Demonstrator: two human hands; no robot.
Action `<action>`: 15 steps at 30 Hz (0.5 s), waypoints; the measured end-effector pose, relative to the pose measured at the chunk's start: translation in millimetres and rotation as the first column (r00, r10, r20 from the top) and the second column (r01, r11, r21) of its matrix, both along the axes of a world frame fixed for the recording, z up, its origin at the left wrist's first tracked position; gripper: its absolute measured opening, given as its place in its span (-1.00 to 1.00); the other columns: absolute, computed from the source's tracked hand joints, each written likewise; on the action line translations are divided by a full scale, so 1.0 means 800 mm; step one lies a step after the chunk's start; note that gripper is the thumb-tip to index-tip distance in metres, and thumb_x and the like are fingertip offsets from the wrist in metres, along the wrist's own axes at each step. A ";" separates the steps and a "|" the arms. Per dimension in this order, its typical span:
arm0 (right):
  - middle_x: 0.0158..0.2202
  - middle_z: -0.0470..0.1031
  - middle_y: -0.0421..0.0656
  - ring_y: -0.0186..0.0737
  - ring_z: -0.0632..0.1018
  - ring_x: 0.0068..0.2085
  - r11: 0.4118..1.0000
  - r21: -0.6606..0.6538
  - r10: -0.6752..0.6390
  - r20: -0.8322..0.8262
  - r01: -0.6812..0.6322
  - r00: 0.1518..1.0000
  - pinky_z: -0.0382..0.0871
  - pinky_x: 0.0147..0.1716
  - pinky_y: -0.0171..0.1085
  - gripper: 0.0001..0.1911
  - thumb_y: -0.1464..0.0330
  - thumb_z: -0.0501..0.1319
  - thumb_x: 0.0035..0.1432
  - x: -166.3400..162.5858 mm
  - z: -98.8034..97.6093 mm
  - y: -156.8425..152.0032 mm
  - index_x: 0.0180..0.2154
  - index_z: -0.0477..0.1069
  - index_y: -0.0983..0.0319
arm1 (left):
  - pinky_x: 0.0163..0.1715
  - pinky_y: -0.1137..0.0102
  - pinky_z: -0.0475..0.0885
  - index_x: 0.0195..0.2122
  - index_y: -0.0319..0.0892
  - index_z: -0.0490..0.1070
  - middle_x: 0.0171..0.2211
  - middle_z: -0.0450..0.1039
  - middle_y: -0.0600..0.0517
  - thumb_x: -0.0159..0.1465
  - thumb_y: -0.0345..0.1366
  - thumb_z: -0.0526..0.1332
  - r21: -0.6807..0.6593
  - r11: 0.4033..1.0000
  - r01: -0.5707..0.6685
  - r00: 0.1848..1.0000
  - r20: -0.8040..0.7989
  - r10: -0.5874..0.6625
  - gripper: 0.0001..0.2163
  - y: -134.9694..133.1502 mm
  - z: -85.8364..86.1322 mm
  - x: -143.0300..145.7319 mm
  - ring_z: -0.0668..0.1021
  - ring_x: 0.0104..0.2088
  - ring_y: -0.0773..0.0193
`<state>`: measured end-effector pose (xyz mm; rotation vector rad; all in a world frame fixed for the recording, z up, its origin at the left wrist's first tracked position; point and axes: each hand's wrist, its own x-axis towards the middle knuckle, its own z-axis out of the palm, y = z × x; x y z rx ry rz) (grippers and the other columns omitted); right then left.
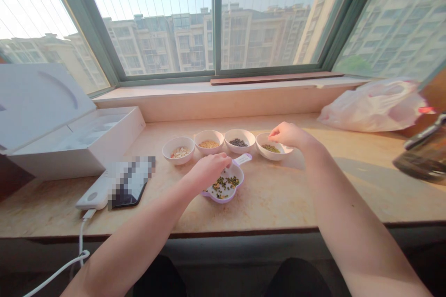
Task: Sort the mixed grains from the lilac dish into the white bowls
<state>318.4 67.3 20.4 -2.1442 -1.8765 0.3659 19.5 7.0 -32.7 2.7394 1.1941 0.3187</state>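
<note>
A lilac-rimmed dish with a handle (238, 181) stands near the counter's front and holds a mix of green, dark and pale grains. My left hand (213, 167) reaches over its left side, fingers bent down and pinched together; what they hold is hidden. Behind it, white bowls form a row: one with pale chips (180, 152), one with tan grains (209, 144), one with black beans (238, 142). At the right end is a bowl of green beans (271, 148). Over that bowl's rim my right hand (287, 134) is closed, fingertips pointing down to the beans.
On the left are an open white box (121, 134), a phone (130, 192) and a white power bank (92, 195) with a cable (81, 241). A plastic bag (372, 104) and a dark glass vessel (423, 158) sit at the right. The window (216, 18) rises behind the counter.
</note>
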 end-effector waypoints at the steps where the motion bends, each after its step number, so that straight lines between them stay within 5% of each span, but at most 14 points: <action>1: -0.34 0.69 -0.08 -0.13 0.61 -0.35 1.000 -0.020 -0.003 -0.001 0.003 1.000 0.37 -0.47 -0.28 -0.85 0.39 0.33 -0.03 0.000 0.000 0.000 -0.40 0.70 0.19 | -0.32 0.38 0.39 -0.23 -0.19 0.51 -0.15 0.55 -0.08 0.34 -0.57 0.01 0.000 1.000 -0.006 1.000 -0.009 0.006 -0.72 -0.001 0.000 0.001 0.62 -0.25 0.17; 9: -0.36 0.68 -0.09 -0.14 0.61 -0.38 0.999 -0.034 0.004 -0.011 -0.004 1.000 0.36 -0.49 -0.28 -0.85 0.32 0.38 -0.06 0.004 -0.007 0.004 -0.38 0.70 0.19 | -0.28 0.33 0.44 -0.21 -0.21 0.52 -0.15 0.57 -0.11 0.33 -0.57 0.01 0.003 1.000 0.006 1.000 -0.022 -0.006 -0.70 -0.004 0.004 0.004 0.63 -0.22 0.12; 13: -0.28 0.70 -0.06 -0.10 0.62 -0.29 0.995 0.100 0.023 -0.024 -0.020 0.999 0.36 -0.42 -0.27 -0.81 0.25 0.33 0.07 -0.004 -0.004 0.000 -0.36 0.69 0.20 | -0.15 0.29 0.48 -0.24 -0.20 0.54 -0.23 0.58 -0.06 0.24 -0.60 0.08 -0.070 0.997 0.018 0.963 0.270 0.002 -0.73 0.001 0.008 0.003 0.62 -0.18 0.15; 15: -0.27 0.70 -0.07 -0.10 0.63 -0.25 0.974 0.214 0.094 -0.079 -0.075 0.992 0.38 -0.37 -0.28 -0.80 0.26 0.30 0.12 -0.016 -0.003 -0.005 -0.35 0.67 0.20 | -0.13 0.31 0.50 -0.28 -0.20 0.53 -0.28 0.59 -0.02 0.19 -0.58 0.15 -0.189 0.982 0.029 0.848 0.524 0.076 -0.78 0.003 0.014 0.002 0.63 -0.19 0.20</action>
